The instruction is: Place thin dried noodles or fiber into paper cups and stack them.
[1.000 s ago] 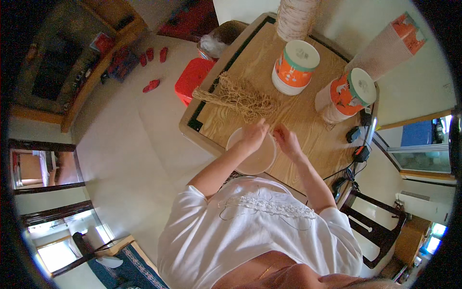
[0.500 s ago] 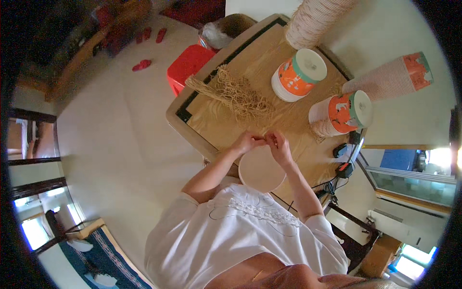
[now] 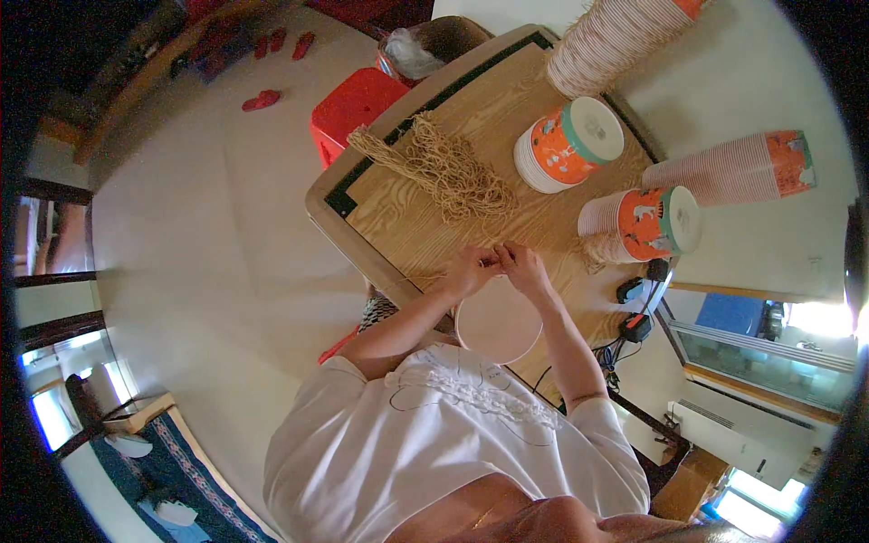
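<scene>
A white round paper tub [image 3: 498, 326] sits against my body at the table's near edge, its pale interior facing up. My left hand [image 3: 474, 270] and my right hand [image 3: 523, 263] meet at its far rim, fingertips pinched close together. Whatever lies between the fingers is too small to make out. Just beyond them, a tangled bundle of brown twine [image 3: 444, 176] is spread on the wooden table [image 3: 389, 213]. A thin strand lies on the table beside my left hand.
Stacked orange, white and green paper tubs [image 3: 557, 149] stand at the back right, with a second stack [image 3: 643, 222] nearer me. Taller stacks [image 3: 615, 45] rise behind them. Black adapters and cables [image 3: 634, 328] lie at the right edge. A red stool [image 3: 358, 104] stands beyond the table's left side.
My view has shifted slightly, and a patterned cloth and red edge now show beside my left arm. Both hands stay pinched together at the tub's far rim, with only small finger movement.
</scene>
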The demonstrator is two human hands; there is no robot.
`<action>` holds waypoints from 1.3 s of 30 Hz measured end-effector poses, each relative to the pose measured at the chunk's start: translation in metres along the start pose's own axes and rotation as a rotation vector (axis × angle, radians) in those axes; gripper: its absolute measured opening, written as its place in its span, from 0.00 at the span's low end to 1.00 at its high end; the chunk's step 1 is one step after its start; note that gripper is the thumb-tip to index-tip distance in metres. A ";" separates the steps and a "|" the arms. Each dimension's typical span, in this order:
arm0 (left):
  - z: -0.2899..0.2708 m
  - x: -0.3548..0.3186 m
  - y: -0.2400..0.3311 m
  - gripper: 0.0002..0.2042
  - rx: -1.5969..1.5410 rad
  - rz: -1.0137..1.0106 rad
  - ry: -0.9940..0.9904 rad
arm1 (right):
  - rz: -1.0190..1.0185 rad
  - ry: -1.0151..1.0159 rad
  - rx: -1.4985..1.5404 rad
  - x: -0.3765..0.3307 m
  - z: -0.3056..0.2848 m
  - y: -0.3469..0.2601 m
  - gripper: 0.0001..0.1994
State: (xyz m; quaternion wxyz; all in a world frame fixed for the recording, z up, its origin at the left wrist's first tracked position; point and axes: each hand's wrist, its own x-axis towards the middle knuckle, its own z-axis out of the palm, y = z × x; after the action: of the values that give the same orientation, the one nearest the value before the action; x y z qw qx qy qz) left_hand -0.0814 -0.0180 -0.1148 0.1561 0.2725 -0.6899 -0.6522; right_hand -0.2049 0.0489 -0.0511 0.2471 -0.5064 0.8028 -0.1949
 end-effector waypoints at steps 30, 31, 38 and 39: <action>-0.007 -0.011 0.024 0.08 -0.040 -0.071 0.066 | -0.076 -0.277 0.141 0.004 -0.021 0.026 0.10; -0.007 -0.011 0.024 0.08 -0.040 -0.071 0.066 | -0.107 -0.291 0.082 0.003 -0.022 0.026 0.10; -0.009 -0.012 0.031 0.09 -0.040 -0.057 0.050 | -0.022 -0.280 0.179 -0.002 -0.009 0.048 0.12; -0.010 -0.013 0.033 0.09 -0.032 -0.069 0.037 | -0.021 -0.279 0.179 -0.004 -0.007 0.051 0.12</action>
State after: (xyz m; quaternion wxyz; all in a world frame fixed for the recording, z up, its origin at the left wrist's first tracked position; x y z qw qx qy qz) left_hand -0.0709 -0.0187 -0.0797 0.1506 0.3058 -0.6666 -0.6629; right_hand -0.2442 0.0738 -0.0730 0.3981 -0.5130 0.7348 -0.1961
